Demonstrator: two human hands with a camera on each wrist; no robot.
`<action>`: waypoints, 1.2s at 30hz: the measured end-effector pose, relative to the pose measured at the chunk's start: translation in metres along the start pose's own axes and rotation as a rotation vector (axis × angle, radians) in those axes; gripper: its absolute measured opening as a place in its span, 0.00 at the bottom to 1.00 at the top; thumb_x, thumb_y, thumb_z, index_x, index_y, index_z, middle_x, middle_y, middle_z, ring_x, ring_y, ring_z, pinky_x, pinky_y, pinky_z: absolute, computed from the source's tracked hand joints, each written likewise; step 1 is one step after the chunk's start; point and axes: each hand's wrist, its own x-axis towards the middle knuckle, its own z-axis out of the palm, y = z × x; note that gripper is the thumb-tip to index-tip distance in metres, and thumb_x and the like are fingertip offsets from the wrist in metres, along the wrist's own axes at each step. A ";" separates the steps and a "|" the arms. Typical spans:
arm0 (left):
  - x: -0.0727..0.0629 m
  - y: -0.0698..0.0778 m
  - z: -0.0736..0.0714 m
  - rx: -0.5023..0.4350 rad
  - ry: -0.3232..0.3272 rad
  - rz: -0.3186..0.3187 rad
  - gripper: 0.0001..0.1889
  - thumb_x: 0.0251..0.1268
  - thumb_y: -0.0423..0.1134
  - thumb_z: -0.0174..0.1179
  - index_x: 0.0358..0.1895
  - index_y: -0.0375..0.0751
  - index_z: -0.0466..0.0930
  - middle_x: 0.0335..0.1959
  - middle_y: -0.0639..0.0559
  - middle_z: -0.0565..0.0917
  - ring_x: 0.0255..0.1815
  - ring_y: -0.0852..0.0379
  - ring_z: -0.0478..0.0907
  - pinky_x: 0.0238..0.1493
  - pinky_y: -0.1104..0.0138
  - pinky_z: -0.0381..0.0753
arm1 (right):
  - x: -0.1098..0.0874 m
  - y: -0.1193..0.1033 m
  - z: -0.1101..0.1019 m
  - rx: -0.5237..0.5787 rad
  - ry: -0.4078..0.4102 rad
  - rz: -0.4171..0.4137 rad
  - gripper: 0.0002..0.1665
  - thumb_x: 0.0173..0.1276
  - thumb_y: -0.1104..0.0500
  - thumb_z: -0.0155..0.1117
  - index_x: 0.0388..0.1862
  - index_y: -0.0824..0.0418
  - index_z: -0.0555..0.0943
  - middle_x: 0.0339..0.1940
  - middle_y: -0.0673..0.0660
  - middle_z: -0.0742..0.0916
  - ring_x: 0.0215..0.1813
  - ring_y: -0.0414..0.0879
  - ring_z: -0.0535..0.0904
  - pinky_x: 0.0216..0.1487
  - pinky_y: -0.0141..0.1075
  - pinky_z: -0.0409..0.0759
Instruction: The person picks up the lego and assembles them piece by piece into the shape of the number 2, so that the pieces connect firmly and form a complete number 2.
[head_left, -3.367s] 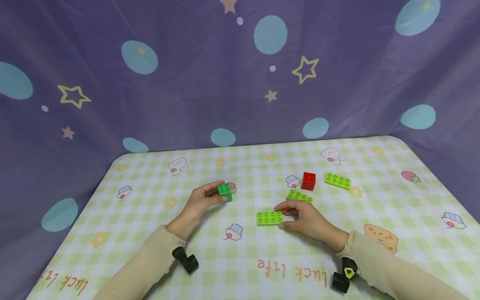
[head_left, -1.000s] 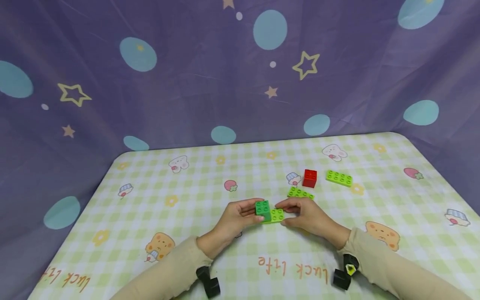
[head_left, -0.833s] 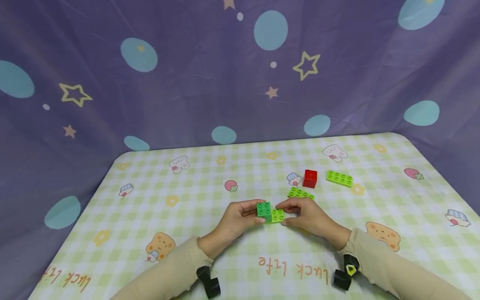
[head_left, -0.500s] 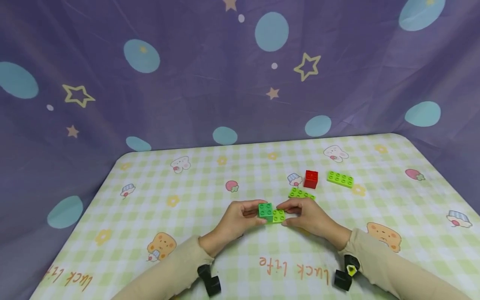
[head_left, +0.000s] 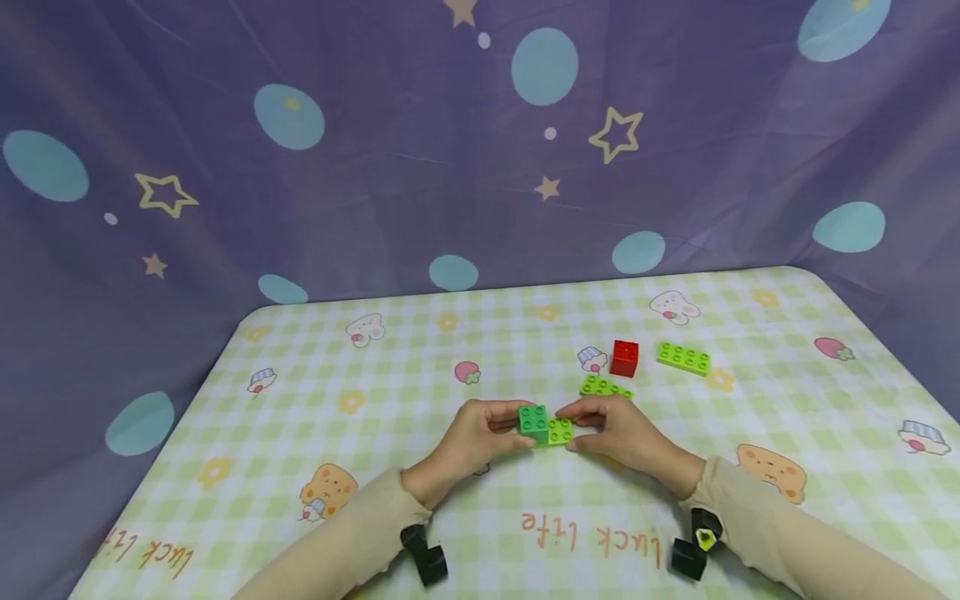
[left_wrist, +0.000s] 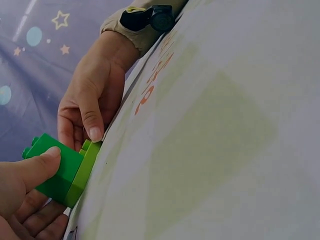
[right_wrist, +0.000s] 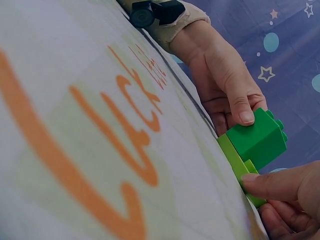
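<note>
My left hand [head_left: 472,435] pinches a dark green two-by-two building brick [head_left: 533,425] between thumb and fingers. This brick sits on the left half of a flat lime green building brick [head_left: 559,432], and in the left wrist view no gap shows between the green brick [left_wrist: 61,167] and the lime brick [left_wrist: 84,175]. At the lime brick's right end, my right hand [head_left: 626,433] holds it with thumb and fingertips. Two rows of studs stay bare beside the green brick. The right wrist view shows the thumb of my right hand [right_wrist: 285,192] on the lime brick's edge.
Behind my right hand lies a second flat lime brick [head_left: 606,387], partly hidden by it. A red brick [head_left: 625,358] stands farther back, with another flat lime brick [head_left: 684,358] to its right. A checked cloth [head_left: 405,358] covers the table, and a purple curtain [head_left: 420,167] hangs behind.
My left hand has carried the green brick rightward from the table's middle onto the flat lime brick. My right hand has stayed at the lime brick's right end. Over the last second little has moved.
</note>
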 end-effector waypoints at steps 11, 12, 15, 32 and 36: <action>-0.001 -0.008 -0.001 -0.003 0.021 0.008 0.22 0.50 0.31 0.71 0.52 0.34 0.81 0.48 0.41 0.83 0.52 0.50 0.80 0.53 0.64 0.78 | -0.001 0.001 0.000 0.018 -0.028 -0.005 0.22 0.51 0.63 0.75 0.47 0.64 0.83 0.46 0.58 0.83 0.46 0.47 0.81 0.48 0.32 0.80; -0.001 -0.008 -0.001 -0.013 0.019 0.009 0.22 0.50 0.30 0.70 0.52 0.33 0.81 0.48 0.41 0.83 0.52 0.50 0.80 0.53 0.64 0.78 | -0.001 0.001 0.000 0.016 -0.030 -0.006 0.22 0.51 0.63 0.75 0.47 0.64 0.83 0.46 0.58 0.83 0.46 0.47 0.81 0.48 0.32 0.80; -0.001 -0.007 -0.002 -0.037 0.013 0.009 0.22 0.50 0.29 0.70 0.52 0.32 0.80 0.48 0.40 0.83 0.53 0.49 0.79 0.53 0.64 0.78 | -0.002 0.001 0.000 0.013 -0.032 -0.008 0.22 0.52 0.63 0.75 0.48 0.64 0.83 0.47 0.58 0.83 0.46 0.47 0.81 0.48 0.33 0.80; 0.003 -0.003 -0.006 -0.058 -0.022 -0.047 0.21 0.48 0.27 0.71 0.50 0.31 0.82 0.46 0.40 0.84 0.49 0.51 0.81 0.50 0.65 0.79 | -0.003 0.000 -0.001 0.034 -0.020 -0.029 0.20 0.52 0.63 0.75 0.46 0.64 0.83 0.45 0.58 0.83 0.45 0.46 0.81 0.48 0.32 0.80; 0.003 -0.005 -0.006 -0.044 -0.026 -0.045 0.21 0.48 0.29 0.71 0.50 0.33 0.82 0.46 0.42 0.84 0.49 0.52 0.82 0.49 0.66 0.80 | -0.003 0.000 -0.001 0.034 -0.018 -0.025 0.20 0.52 0.63 0.75 0.46 0.64 0.83 0.45 0.58 0.83 0.45 0.46 0.80 0.48 0.33 0.80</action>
